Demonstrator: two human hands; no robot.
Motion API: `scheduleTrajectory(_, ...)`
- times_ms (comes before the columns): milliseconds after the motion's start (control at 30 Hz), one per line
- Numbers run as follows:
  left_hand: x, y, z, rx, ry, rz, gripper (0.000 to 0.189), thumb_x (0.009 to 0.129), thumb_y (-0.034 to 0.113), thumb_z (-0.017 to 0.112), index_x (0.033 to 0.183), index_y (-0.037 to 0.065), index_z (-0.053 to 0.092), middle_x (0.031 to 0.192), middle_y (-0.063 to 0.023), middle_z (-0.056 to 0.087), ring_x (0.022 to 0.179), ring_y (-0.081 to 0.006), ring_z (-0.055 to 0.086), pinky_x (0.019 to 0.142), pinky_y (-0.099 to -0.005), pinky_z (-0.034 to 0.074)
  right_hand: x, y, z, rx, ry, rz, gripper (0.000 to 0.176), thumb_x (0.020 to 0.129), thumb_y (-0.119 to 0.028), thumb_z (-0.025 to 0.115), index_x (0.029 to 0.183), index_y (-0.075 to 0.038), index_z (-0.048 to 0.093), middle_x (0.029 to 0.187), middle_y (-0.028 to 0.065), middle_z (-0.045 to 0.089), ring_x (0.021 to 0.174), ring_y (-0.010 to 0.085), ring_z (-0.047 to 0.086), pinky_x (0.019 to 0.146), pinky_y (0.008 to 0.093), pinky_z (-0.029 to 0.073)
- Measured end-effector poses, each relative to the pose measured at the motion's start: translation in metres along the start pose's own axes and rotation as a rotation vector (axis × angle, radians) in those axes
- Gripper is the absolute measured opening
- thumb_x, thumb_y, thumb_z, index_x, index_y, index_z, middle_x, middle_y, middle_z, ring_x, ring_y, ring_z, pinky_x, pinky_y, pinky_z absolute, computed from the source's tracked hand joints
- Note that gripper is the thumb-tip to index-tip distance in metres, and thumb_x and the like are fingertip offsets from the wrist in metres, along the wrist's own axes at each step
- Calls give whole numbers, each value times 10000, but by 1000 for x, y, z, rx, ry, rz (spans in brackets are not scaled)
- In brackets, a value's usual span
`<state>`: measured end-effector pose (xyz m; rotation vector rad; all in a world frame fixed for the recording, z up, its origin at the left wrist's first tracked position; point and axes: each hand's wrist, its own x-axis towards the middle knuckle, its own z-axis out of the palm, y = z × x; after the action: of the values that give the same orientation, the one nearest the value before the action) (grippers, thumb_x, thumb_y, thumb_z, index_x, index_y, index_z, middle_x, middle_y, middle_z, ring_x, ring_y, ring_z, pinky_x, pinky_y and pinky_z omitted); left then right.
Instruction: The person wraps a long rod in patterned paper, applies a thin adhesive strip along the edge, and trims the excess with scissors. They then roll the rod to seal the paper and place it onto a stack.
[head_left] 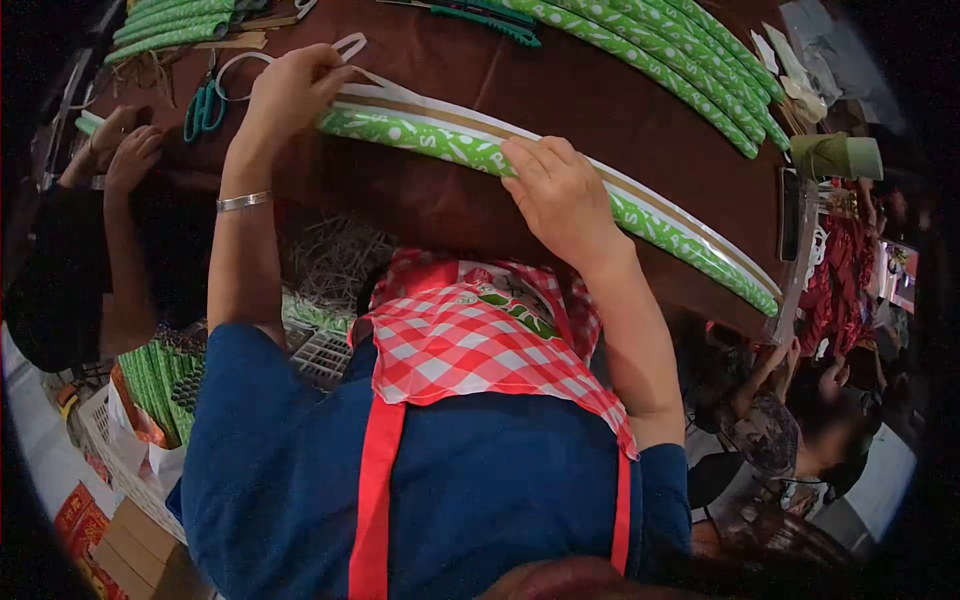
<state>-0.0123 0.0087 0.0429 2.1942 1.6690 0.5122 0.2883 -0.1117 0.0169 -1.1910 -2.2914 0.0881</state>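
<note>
A long green patterned roll (430,138) lies across the brown table (400,215), with a white edge and a tan strip along its far side. My left hand (290,90) is closed at the roll's left end, its fingers pinching a thin white strip (378,78) that lifts off the roll and loops beyond the hand. On the middle of the roll rests my right hand (560,195), fingers close together and pressed down on its top.
More green rolls (650,60) lie at the back right, others (170,25) at the back left. Teal scissors (205,108) are left of my left hand. A green cylinder (850,157) and phone (790,215) sit at the right edge. Another person's hands (130,150) are at left.
</note>
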Motion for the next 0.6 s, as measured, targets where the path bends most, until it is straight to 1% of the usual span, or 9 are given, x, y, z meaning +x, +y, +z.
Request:
scheduleTrajectory(67, 3, -18, -9, 46, -18, 15, 247, 867, 284, 636, 936, 50, 670, 735, -96, 662, 683, -245, 642, 632, -351, 480, 0, 0, -1, -8, -11, 8, 369, 701, -112, 726, 1043, -40, 608, 1021, 73, 639, 941, 247, 589, 806, 372, 500)
scheduleTrajectory(133, 6, -35, -8, -120, 123, -16, 275, 883, 272, 630, 950, 8, 663, 769, -99, 668, 692, -193, 628, 643, -321, 480, -1, -1, -2, -12, -6, 4, 368, 701, -111, 726, 1043, -39, 609, 1024, 72, 639, 941, 245, 588, 806, 371, 500)
scheduleTrajectory(167, 8, -39, -11, -134, 130, -47, 291, 894, 269, 630, 958, -14, 660, 786, -82, 669, 715, -146, 611, 647, -296, 474, -1, 0, -2, -16, -7, 4, 367, 701, -109, 727, 1042, -37, 610, 1026, 71, 639, 941, 243, 587, 806, 370, 499)
scheduleTrajectory(300, 13, -48, -18, -169, 211, -115, 288, 898, 286, 638, 965, 7, 669, 783, -45, 668, 715, -122, 598, 645, -282, 470, 0, -1, 1, -6, -4, 9, 370, 703, -107, 726, 1047, -37, 610, 1029, 70, 638, 937, 243, 586, 804, 373, 499)
scheduleTrajectory(400, 16, -49, -25, -325, 275, -165, 271, 903, 272, 648, 958, 9, 677, 793, -20, 664, 716, -87, 583, 630, -256, 463, -1, 0, 0, 5, 2, 7, 370, 705, -106, 725, 1050, -39, 611, 1034, 68, 637, 943, 246, 587, 803, 378, 499)
scheduleTrajectory(467, 12, -48, -36, -597, 465, -266, 233, 902, 235, 660, 941, 6, 679, 799, -7, 648, 709, -55, 557, 606, -227, 446, 0, -1, 1, 7, -20, 22, 371, 704, -105, 725, 1051, -41, 608, 1038, 66, 637, 943, 250, 588, 801, 380, 500)
scheduleTrajectory(500, 12, -49, -36, -759, 644, -129, 191, 912, 201, 654, 935, 12, 671, 795, 6, 628, 684, -39, 531, 574, -201, 421, 0, 0, 1, 9, -16, 14, 371, 704, -105, 725, 1051, -41, 608, 1038, 66, 637, 943, 250, 588, 801, 380, 500)
scheduleTrajectory(567, 7, -58, -50, -743, 842, -74, 188, 922, 204, 640, 968, 22, 658, 809, -5, 628, 686, -58, 548, 569, -208, 442, -1, 1, 1, 9, -18, 16, 374, 706, -104, 724, 1054, -40, 603, 1041, 64, 637, 945, 253, 587, 802, 382, 500)
scheduleTrajectory(600, 0, -73, -61, -541, 907, 25, 204, 942, 210, 603, 1010, 21, 641, 836, -31, 638, 712, -86, 582, 589, -228, 487, -1, 1, 1, 11, -16, 13, 374, 706, -104, 724, 1054, -40, 603, 1041, 64, 637, 945, 253, 587, 802, 382, 500)
